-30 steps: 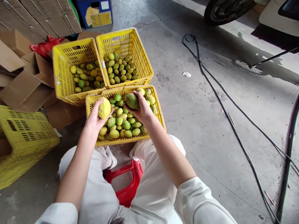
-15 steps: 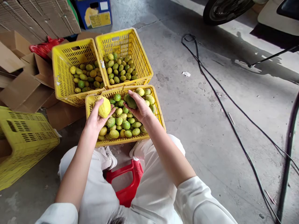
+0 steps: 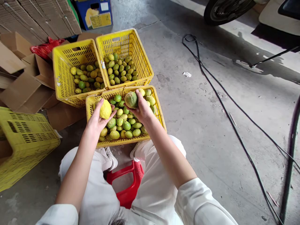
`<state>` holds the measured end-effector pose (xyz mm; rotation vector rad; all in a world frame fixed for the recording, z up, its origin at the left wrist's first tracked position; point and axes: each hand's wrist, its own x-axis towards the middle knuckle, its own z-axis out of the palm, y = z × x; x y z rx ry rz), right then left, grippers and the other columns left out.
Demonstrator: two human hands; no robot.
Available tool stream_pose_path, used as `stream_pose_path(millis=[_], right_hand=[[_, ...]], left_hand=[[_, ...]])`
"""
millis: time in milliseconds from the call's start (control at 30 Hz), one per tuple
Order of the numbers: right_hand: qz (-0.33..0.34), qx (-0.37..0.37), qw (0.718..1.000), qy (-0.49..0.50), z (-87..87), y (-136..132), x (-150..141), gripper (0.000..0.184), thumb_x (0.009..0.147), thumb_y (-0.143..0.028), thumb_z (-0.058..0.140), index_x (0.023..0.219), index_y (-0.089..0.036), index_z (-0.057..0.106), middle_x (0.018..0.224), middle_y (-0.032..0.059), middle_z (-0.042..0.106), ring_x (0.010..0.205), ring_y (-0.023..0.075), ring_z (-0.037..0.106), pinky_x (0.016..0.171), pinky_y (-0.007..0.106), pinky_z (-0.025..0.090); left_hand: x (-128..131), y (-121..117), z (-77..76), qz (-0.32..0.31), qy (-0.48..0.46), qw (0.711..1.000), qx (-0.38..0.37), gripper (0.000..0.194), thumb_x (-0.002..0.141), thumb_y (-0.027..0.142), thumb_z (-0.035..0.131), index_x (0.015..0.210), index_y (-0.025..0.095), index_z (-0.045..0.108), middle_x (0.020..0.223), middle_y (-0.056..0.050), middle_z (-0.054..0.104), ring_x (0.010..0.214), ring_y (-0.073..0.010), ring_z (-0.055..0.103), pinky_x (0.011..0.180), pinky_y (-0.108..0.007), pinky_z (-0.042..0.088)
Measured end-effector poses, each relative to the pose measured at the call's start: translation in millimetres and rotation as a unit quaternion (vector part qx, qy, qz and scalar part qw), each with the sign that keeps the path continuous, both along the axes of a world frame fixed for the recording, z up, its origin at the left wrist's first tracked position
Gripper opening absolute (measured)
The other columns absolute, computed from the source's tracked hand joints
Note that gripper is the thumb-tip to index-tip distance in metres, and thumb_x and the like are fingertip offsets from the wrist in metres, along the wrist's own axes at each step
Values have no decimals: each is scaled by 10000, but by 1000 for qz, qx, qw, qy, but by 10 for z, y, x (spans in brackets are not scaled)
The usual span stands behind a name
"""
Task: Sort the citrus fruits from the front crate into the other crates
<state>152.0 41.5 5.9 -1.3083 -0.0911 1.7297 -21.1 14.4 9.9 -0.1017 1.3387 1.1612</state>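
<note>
I sit on a red stool (image 3: 126,184) over a near yellow crate (image 3: 131,141) heaped with several green and yellow fruits (image 3: 122,125). My left hand (image 3: 97,120) is closed round a yellow fruit (image 3: 105,109) above the crate's left side. My right hand (image 3: 142,109) grips a green fruit with a brownish patch (image 3: 131,99) over the crate's far edge. Two more yellow crates stand just beyond: the left crate (image 3: 63,62) holds mostly yellowish fruits, the right crate (image 3: 140,53) mostly green ones.
An upturned yellow crate (image 3: 23,140) lies at the left. Cardboard boxes (image 3: 21,78) and stacked cardboard fill the back left, with a blue box (image 3: 95,12) behind. Black cables (image 3: 222,93) run across the concrete floor at the right. A vehicle wheel (image 3: 225,9) is at the top right.
My right hand has turned the green fruit so its brownish patch faces up. My left hand has stayed in place with the yellow fruit.
</note>
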Motion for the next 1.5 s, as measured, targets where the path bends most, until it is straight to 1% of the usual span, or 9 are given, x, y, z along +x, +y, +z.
stream_pose_path(millis=[233, 400, 600, 767, 900, 1033, 1167, 1367, 1500], right_hand=[[31, 67, 997, -9, -50, -27, 19, 381, 836, -414, 1016, 916, -288, 665, 860, -16, 753, 719, 163, 750, 560, 225, 642], [53, 82, 995, -16, -11, -47, 41, 341, 919, -489, 937, 896, -285, 665, 822, 4, 767, 763, 190, 769, 609, 268, 680], [83, 71, 993, -31, 5, -22, 42, 406, 894, -599, 921, 886, -300, 648, 861, 42, 813, 953, 260, 838, 654, 302, 700], [74, 67, 995, -20, -14, -13, 15, 352, 882, -564, 914, 915, -309, 673, 942, 49, 816, 1031, 287, 856, 616, 314, 710], [68, 74, 995, -19, -37, -34, 0, 380, 874, -580, 933, 983, -304, 694, 958, 50, 804, 1008, 289, 861, 610, 323, 717], [52, 93, 994, -22, -70, -62, -4, 386, 868, -475, 972, 1005, -296, 658, 963, -9, 794, 901, 210, 840, 638, 264, 692], [53, 105, 993, -17, -54, -79, -11, 332, 887, -356, 961, 979, -282, 650, 937, -40, 800, 825, 146, 820, 679, 211, 664], [89, 93, 992, -17, 48, -83, 1, 356, 1017, -558, 830, 938, -265, 645, 878, 32, 818, 922, 202, 826, 648, 237, 630], [75, 92, 993, -19, 29, -76, 20, 424, 960, -621, 884, 919, -292, 619, 886, 32, 815, 951, 236, 829, 605, 256, 632]], left_hand=[[33, -13, 2, 5, 37, 999, 13, 113, 1007, 286, 820, 1040, 275, 713, 1051, -44, 781, 1115, -223, 799, 1032, -335, 711], [87, -6, 56, 30, 76, 996, 22, 143, 1009, 379, 803, 1077, 303, 702, 1107, -60, 779, 1312, -265, 773, 1106, -345, 683], [89, -25, 149, 24, 9, 999, 34, 161, 1087, 399, 587, 1103, 289, 704, 996, -65, 763, 951, -225, 763, 785, -284, 691], [100, -23, 198, -5, 9, 1000, 18, 316, 1133, 529, 585, 1089, 247, 721, 916, -70, 730, 787, -191, 702, 639, -229, 613], [119, -19, 233, -16, 6, 1000, 18, 235, 1152, 400, 617, 1018, 226, 700, 874, -40, 731, 690, -128, 674, 610, -177, 598], [111, -23, 176, 6, 11, 1000, 28, 25, 1053, 295, 730, 1053, 270, 730, 917, -31, 761, 841, -178, 764, 704, -230, 660], [38, -20, 37, 5, 50, 998, 37, 131, 1006, 384, 775, 1096, 288, 767, 1043, -51, 812, 1137, -279, 807, 869, -326, 709], [-51, -4, -92, -43, 2, 998, 52, 208, 1064, 427, 701, 1150, 272, 809, 1058, -110, 847, 1122, -343, 856, 808, -405, 750], [-29, -6, -117, -82, 18, 995, 52, 185, 1078, 405, 704, 1083, 246, 798, 1009, -102, 835, 1106, -301, 872, 840, -344, 749]])
